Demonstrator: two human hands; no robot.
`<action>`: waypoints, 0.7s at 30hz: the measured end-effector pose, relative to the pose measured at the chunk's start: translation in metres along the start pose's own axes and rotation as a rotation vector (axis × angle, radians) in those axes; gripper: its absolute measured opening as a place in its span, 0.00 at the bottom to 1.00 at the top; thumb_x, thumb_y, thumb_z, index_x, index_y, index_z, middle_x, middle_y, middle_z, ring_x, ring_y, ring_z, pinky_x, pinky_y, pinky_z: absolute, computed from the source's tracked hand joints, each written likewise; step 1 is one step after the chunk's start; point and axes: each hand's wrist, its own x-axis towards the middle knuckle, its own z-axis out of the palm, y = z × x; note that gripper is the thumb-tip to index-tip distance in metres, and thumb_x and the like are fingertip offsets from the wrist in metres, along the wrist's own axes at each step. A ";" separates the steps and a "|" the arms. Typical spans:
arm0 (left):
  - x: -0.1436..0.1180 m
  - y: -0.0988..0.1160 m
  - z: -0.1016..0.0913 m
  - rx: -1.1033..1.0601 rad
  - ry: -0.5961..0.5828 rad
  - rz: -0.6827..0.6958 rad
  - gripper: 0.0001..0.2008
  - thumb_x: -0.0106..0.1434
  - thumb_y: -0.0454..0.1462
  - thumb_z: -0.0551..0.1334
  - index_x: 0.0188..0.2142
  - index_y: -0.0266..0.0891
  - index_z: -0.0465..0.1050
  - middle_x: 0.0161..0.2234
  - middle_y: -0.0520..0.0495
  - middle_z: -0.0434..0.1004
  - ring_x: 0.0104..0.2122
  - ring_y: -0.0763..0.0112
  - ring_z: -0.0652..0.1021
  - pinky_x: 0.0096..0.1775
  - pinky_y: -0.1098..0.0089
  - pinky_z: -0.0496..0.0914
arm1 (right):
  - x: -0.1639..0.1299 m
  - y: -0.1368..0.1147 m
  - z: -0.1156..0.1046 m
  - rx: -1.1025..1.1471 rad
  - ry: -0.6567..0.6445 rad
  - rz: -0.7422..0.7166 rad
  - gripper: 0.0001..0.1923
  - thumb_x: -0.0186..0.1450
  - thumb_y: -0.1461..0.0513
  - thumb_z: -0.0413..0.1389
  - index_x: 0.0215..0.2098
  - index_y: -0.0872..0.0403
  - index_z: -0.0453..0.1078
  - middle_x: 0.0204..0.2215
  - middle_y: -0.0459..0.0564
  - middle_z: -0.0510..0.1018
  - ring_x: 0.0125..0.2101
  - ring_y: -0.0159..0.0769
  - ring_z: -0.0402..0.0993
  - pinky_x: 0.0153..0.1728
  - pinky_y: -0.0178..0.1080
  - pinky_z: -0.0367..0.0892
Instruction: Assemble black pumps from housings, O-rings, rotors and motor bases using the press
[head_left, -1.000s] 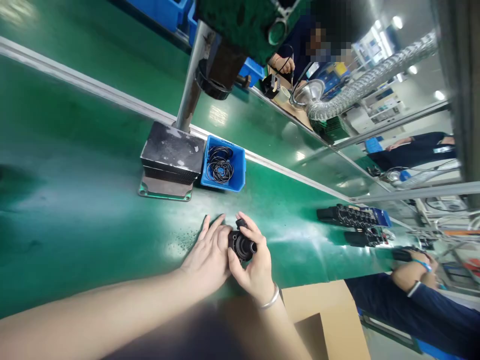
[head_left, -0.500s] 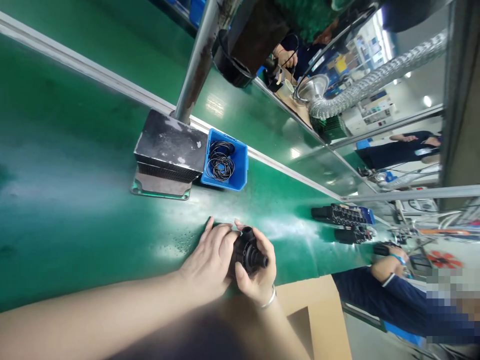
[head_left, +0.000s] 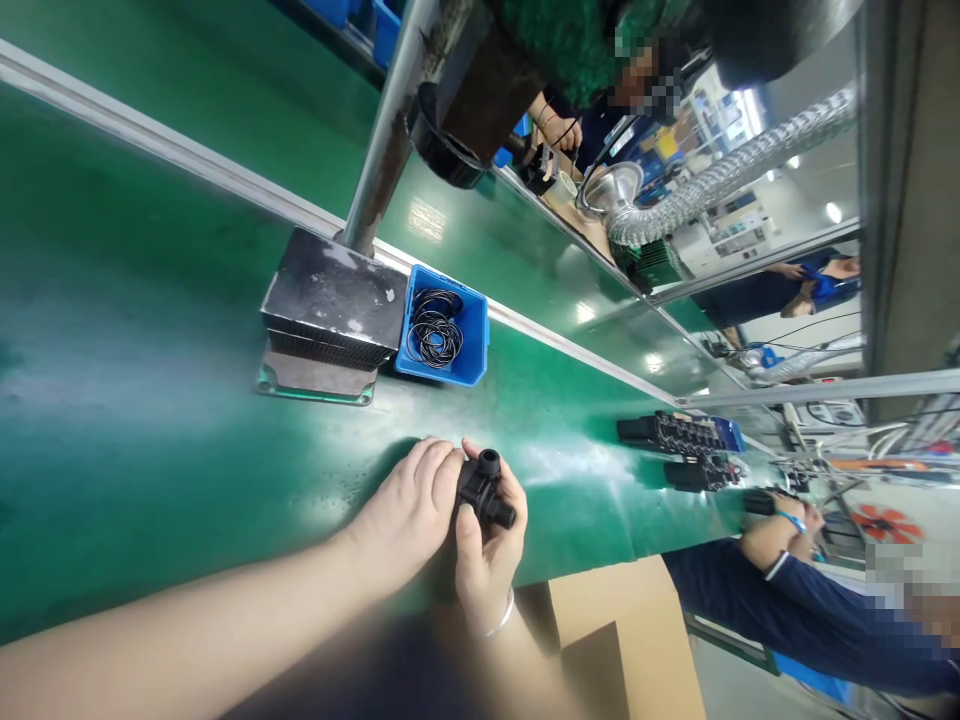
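Both hands are on a small black pump [head_left: 480, 485] above the green bench. One round port points up and a threaded port points toward the lower right. My left hand [head_left: 420, 490] wraps the pump's body from the left, fingers closed and knuckles up, hiding much of it. My right hand [head_left: 491, 560], with a silver bangle at the wrist, cups the ported end, thumb in front and fingers behind. Beyond them, a blue bin [head_left: 472, 345] holds several black rubber rings [head_left: 436, 335].
A dark metal block [head_left: 334, 300] with a steel post [head_left: 382, 130] stands left of the bin. An open cardboard box [head_left: 645, 620] is near my right arm. Black parts [head_left: 671, 432] lie farther right, near a co-worker's arm [head_left: 772, 535]. Another person's hand [head_left: 559, 130] shows across the bench.
Both hands have shifted slightly left with the pump. The pump has turned a little, and its threaded port now tilts lower. My left fingers are drawn in closer around it.
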 end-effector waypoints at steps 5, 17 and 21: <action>-0.002 0.001 0.003 0.083 0.063 0.001 0.17 0.66 0.26 0.49 0.54 0.22 0.63 0.50 0.26 0.71 0.53 0.48 0.74 0.51 0.52 0.76 | -0.004 -0.003 0.007 -0.001 0.052 0.033 0.27 0.69 0.59 0.54 0.65 0.53 0.55 0.62 0.61 0.67 0.62 0.50 0.66 0.61 0.61 0.63; -0.007 0.000 0.009 0.107 0.117 0.001 0.16 0.68 0.28 0.49 0.53 0.22 0.63 0.49 0.28 0.71 0.52 0.49 0.74 0.50 0.53 0.77 | -0.010 0.000 0.016 -0.140 0.169 -0.019 0.28 0.69 0.59 0.54 0.66 0.49 0.55 0.63 0.57 0.67 0.63 0.52 0.64 0.63 0.70 0.54; -0.007 -0.003 0.012 0.073 0.122 -0.022 0.16 0.68 0.28 0.49 0.54 0.25 0.61 0.49 0.28 0.71 0.52 0.51 0.74 0.50 0.52 0.77 | -0.008 0.005 0.019 -0.143 0.180 -0.020 0.28 0.69 0.58 0.54 0.66 0.47 0.55 0.63 0.55 0.67 0.63 0.51 0.64 0.63 0.68 0.56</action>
